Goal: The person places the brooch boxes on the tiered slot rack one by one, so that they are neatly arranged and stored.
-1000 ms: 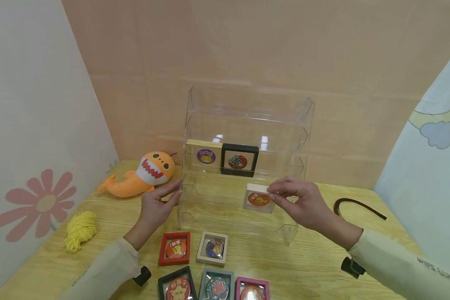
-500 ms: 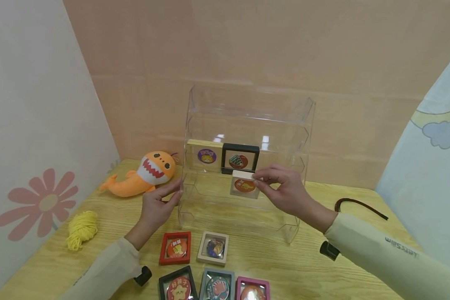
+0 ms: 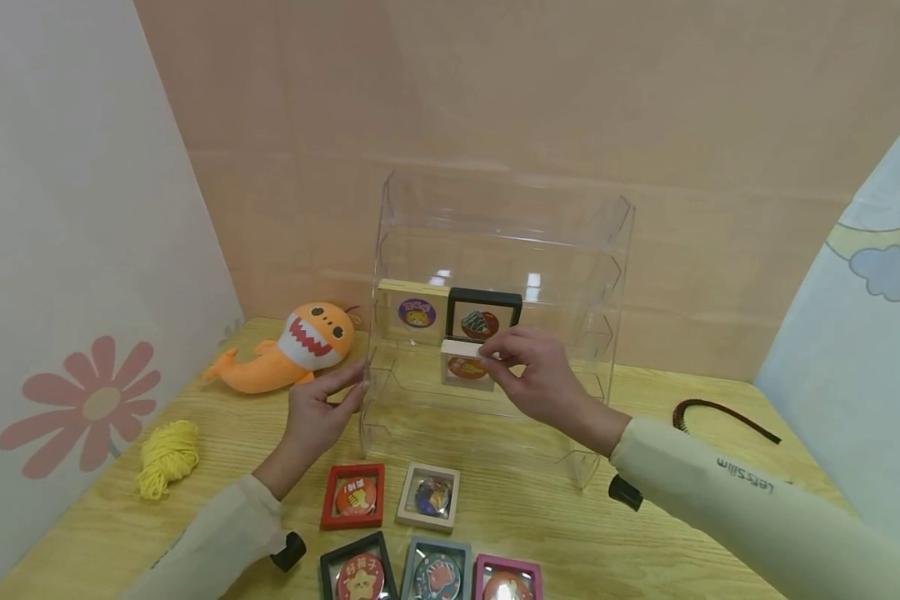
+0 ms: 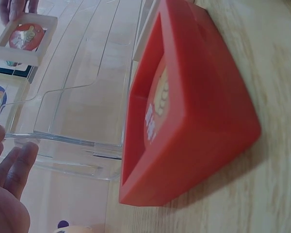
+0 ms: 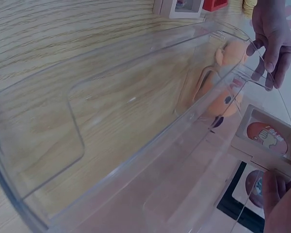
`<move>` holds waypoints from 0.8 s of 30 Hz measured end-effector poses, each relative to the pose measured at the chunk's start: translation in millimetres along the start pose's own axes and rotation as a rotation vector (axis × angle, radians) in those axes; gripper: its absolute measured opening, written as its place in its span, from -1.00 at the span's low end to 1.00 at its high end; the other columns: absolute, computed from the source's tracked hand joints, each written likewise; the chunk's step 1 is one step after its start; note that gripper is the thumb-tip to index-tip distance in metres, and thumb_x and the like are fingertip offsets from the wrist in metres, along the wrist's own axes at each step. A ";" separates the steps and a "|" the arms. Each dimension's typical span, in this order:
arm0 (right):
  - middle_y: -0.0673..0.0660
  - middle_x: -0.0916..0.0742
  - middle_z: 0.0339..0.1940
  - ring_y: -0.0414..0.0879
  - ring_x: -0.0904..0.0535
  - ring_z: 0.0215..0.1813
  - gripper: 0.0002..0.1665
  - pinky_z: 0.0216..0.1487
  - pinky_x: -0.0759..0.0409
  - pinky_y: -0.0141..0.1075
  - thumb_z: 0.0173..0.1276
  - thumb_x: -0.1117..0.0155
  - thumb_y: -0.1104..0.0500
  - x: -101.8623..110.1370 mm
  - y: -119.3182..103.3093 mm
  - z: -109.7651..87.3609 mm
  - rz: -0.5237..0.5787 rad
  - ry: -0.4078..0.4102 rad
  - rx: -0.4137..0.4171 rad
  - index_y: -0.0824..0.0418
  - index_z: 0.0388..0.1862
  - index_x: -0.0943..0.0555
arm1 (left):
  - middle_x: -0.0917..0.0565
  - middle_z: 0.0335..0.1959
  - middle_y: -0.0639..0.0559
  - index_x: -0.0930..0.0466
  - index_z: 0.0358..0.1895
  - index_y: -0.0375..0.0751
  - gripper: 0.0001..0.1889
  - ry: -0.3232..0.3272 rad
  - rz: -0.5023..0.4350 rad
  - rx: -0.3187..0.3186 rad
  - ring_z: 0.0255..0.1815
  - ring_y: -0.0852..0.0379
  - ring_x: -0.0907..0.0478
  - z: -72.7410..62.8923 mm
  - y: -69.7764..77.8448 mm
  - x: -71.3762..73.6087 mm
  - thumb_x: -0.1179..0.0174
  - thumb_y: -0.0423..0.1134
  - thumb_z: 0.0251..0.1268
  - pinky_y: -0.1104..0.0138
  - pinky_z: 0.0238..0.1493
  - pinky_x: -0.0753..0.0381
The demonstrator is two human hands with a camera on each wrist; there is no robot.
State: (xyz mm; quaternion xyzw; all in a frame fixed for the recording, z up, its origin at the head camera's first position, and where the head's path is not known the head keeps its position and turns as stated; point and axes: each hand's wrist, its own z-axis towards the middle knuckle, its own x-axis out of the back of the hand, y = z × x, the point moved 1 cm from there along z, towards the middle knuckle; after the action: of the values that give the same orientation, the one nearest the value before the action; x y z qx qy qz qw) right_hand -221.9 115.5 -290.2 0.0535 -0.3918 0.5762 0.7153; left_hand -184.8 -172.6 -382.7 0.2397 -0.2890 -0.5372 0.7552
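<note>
Clear plastic rack [image 3: 502,235] held two square frames [image 3: 417,314], yellow and black. Left hand [image 3: 319,412] pinched its side; right hand [image 3: 537,379] pinched a cream frame [image 3: 466,367]. Five coloured frames [image 3: 353,497] lay unracked.

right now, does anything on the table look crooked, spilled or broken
One thing: the black-framed star badge, at the head view's bottom edge, lies askew, while the grey-framed badge beside it sits nearly straight. I see no spill, and no break in the clear display rack.

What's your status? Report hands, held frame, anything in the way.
Left hand grips clear rack, left side. Right hand pinches pale frame, just below black frame in head view. No obstruction seen.
</note>
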 end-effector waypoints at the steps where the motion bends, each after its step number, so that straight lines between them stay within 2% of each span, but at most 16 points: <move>1: 0.03 -0.67 -0.32 -0.14 -0.60 -0.28 -0.88 -0.31 -0.66 -0.45 0.16 -0.37 0.42 -2.4 -0.5 0.9 0.001 -0.005 -0.003 0.27 -0.33 -0.68 | -0.67 -0.16 -0.27 -0.62 -0.01 -0.47 -0.67 0.001 0.003 0.003 -0.21 0.13 -0.65 -0.1 -0.1 0.0 -0.25 -0.62 0.10 0.37 -0.51 -0.68; 5: 0.05 -0.68 -0.30 -0.14 -0.60 -0.27 -0.90 -0.29 -0.65 -0.47 0.17 -0.37 0.41 -11.1 -2.5 4.1 -0.014 -0.028 -0.011 0.28 -0.33 -0.68 | -0.66 -0.18 -0.33 -0.61 -0.04 -0.53 -0.67 0.005 0.019 0.001 -0.23 0.07 -0.66 0.9 4.5 -0.8 -0.24 -0.67 0.06 0.39 -0.53 -0.67; 11: 0.05 -0.66 -0.29 -0.15 -0.60 -0.27 -0.92 -0.29 -0.64 -0.48 0.19 -0.37 0.38 -18.7 -3.3 5.8 -0.056 -0.058 -0.049 0.26 -0.33 -0.67 | -0.64 -0.20 -0.39 -0.58 -0.08 -0.63 -0.70 -0.012 0.043 -0.009 -0.27 -0.13 -0.66 3.7 26.5 -1.9 -0.22 -0.71 0.05 0.36 -0.54 -0.68; 15: 0.05 -0.64 -0.29 -0.17 -0.59 -0.29 -0.92 -0.30 -0.64 -0.49 0.20 -0.36 0.38 -21.2 -2.4 5.2 -0.080 -0.079 -0.070 0.26 -0.33 -0.67 | -0.64 -0.20 -0.39 -0.58 -0.08 -0.63 -0.70 -0.019 0.050 -0.009 -0.28 -0.19 -0.65 4.5 32.0 -2.7 -0.22 -0.70 0.05 0.34 -0.54 -0.68; 24: 0.03 -0.66 -0.33 -0.20 -0.57 -0.33 -0.95 -0.33 -0.64 -0.47 0.21 -0.36 0.36 -24.9 0.4 2.7 -0.105 -0.121 -0.099 0.25 -0.35 -0.67 | -0.64 -0.19 -0.38 -0.58 -0.07 -0.62 -0.69 -0.015 0.041 0.004 -0.27 -0.06 -0.66 4.3 30.6 -4.1 -0.22 -0.69 0.06 0.36 -0.53 -0.68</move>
State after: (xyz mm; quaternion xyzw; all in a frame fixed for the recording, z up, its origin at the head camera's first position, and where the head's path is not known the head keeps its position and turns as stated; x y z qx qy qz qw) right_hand -224.3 94.7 -304.0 0.0731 -0.4587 0.5138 0.7213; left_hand -168.3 -159.6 -359.8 0.2311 -0.3005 -0.5227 0.7636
